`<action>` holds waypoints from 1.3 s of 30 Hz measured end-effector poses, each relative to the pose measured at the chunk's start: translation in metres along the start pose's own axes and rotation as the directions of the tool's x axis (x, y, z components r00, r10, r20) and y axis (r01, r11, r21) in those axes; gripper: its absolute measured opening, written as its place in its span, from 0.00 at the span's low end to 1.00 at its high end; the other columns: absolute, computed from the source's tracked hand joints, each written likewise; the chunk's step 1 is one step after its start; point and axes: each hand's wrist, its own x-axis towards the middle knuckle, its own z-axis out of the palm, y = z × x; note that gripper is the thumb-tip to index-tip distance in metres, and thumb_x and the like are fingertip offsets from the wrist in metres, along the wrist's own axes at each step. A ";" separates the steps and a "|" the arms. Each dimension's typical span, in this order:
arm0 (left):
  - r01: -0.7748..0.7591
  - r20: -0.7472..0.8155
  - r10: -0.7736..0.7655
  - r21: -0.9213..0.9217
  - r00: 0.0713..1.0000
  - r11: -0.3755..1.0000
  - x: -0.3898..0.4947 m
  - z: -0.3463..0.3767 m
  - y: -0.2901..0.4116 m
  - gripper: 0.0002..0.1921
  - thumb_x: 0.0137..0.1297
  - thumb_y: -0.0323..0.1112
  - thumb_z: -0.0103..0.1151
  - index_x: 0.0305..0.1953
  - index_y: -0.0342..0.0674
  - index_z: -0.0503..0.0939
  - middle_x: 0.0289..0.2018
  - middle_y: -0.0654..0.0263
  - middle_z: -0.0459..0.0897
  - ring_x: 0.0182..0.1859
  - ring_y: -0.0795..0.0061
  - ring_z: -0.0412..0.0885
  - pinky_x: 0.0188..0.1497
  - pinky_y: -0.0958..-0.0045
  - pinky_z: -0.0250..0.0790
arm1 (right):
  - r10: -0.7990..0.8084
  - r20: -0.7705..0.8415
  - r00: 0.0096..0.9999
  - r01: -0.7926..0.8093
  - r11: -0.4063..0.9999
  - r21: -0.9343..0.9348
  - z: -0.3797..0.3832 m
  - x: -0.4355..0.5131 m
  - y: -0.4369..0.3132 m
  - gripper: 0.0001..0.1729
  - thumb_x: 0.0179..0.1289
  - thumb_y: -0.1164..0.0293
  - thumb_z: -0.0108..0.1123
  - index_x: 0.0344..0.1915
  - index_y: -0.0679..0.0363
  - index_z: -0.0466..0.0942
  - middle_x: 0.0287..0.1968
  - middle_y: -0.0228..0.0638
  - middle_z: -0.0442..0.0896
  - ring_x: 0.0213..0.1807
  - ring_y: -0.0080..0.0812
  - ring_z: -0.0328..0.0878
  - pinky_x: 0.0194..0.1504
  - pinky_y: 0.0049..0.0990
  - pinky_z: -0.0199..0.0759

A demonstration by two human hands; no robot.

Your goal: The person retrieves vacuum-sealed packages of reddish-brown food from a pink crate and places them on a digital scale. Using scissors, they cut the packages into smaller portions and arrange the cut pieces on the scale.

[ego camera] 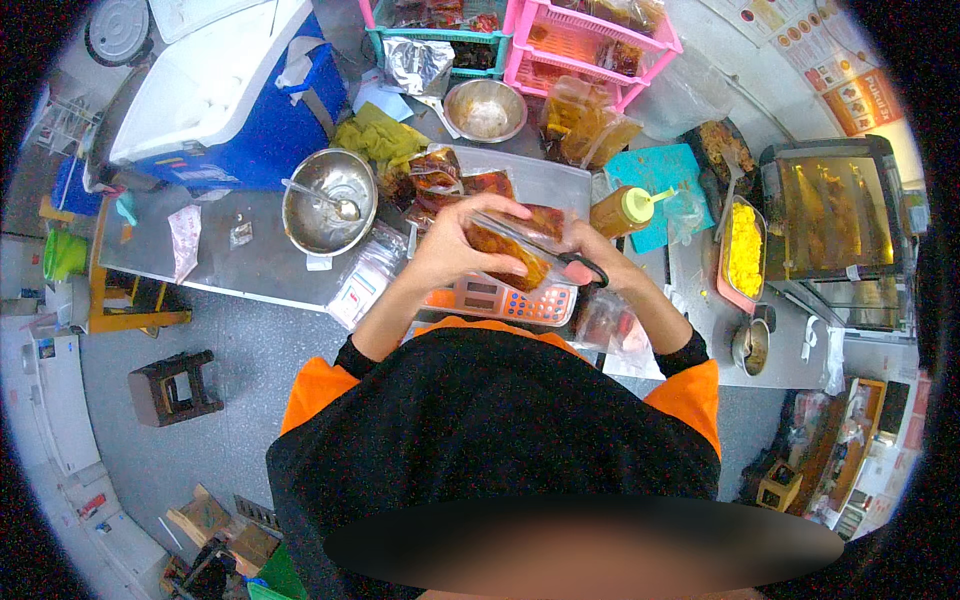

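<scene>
My left hand (pixel 457 244) grips a clear plastic pouch (pixel 504 251) filled with reddish-brown sauce or marinated food, thumb in front and fingers behind. At the pouch's right end, my right hand (pixel 604 255) holds dark-handled scissors (pixel 585 268); their blades are mostly hidden. More filled pouches (pixel 435 171) lie behind my left hand, on and beside a translucent plastic tray (pixel 555 174). An orange digital scale (pixel 487 296) with a keypad is under the tray, nearer my body. A squeeze bottle (pixel 622 211) with a yellow-green cap lies to the right of the tray.
At left are a steel bowl (pixel 330 236) with a spoon, a green cloth (pixel 381 135) and a blue cooler box (pixel 247 150). Another bowl (pixel 485 111) and pink rack (pixel 592 56) stand behind. At right are a turquoise board (pixel 656 169), a yellow food tray (pixel 744 251) and a glass display warmer (pixel 836 210).
</scene>
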 end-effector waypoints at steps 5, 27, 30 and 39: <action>0.078 0.051 -0.078 0.002 0.996 0.997 0.000 0.009 -0.008 0.28 0.36 0.26 0.76 0.45 0.37 0.76 0.42 0.65 0.80 0.45 0.74 0.79 0.48 0.71 0.72 | 0.176 -0.049 0.983 -0.165 0.971 0.175 0.017 0.001 -0.008 0.33 0.58 0.50 0.57 0.47 0.70 0.66 0.43 0.40 0.72 0.48 0.35 0.68 0.53 0.33 0.60; 0.250 0.402 -0.321 0.219 0.858 0.943 -0.017 0.042 -0.033 0.19 0.44 0.33 0.73 0.40 0.40 0.80 0.41 0.67 0.80 0.46 0.76 0.76 0.49 0.73 0.68 | 0.463 -0.163 0.871 -0.358 0.827 0.434 0.122 -0.066 0.002 0.36 0.53 0.51 0.62 0.51 0.69 0.66 0.47 0.42 0.72 0.51 0.34 0.68 0.52 0.32 0.63; 0.171 0.469 -0.288 0.277 0.835 0.946 -0.014 0.048 -0.039 0.19 0.44 0.34 0.73 0.40 0.39 0.80 0.42 0.67 0.80 0.46 0.77 0.76 0.48 0.73 0.69 | 0.434 -0.275 0.858 -0.207 0.781 0.589 0.132 -0.080 -0.018 0.40 0.52 0.48 0.63 0.52 0.70 0.65 0.51 0.44 0.72 0.52 0.34 0.68 0.55 0.32 0.62; 0.329 0.504 -0.396 0.220 0.768 0.918 -0.025 0.072 -0.062 0.20 0.44 0.32 0.73 0.41 0.38 0.79 0.42 0.66 0.80 0.45 0.76 0.78 0.49 0.73 0.70 | 0.534 -0.376 0.757 -0.212 0.745 0.632 0.156 -0.102 -0.024 0.49 0.49 0.40 0.63 0.58 0.68 0.61 0.54 0.41 0.70 0.55 0.34 0.67 0.56 0.32 0.62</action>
